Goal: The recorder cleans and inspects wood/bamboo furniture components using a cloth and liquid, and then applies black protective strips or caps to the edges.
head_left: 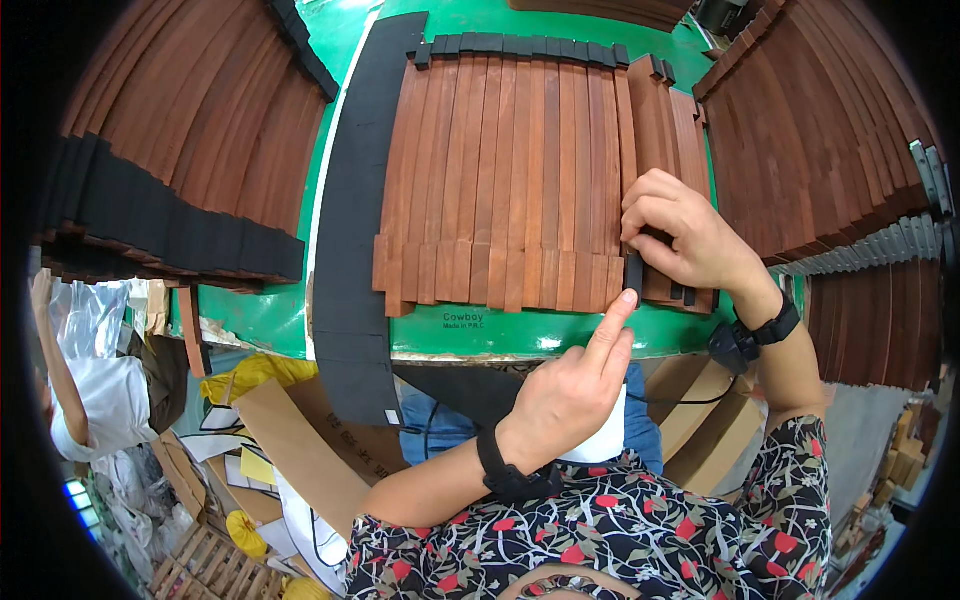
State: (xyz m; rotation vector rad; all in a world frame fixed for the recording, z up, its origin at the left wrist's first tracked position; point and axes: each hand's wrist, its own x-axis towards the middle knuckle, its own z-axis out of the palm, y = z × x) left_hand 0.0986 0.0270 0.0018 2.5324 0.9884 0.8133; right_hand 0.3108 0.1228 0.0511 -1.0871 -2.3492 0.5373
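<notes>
A row of reddish-brown wooden strips lies side by side in front of me, with black end pieces along the far side. At the row's right edge a short black strip lies along the near end of the last wooden strip. My right hand is closed in a pinch at the far end of this black strip. My left hand has its index finger stretched out, the tip at the black strip's near end. Its other fingers are partly curled, with nothing visible in them.
A long black sheet lies left of the row on the green table. Stacks of wooden strips with black ends stand left; others with metal ends stand right. Cardboard is below the table. Another person is at far left.
</notes>
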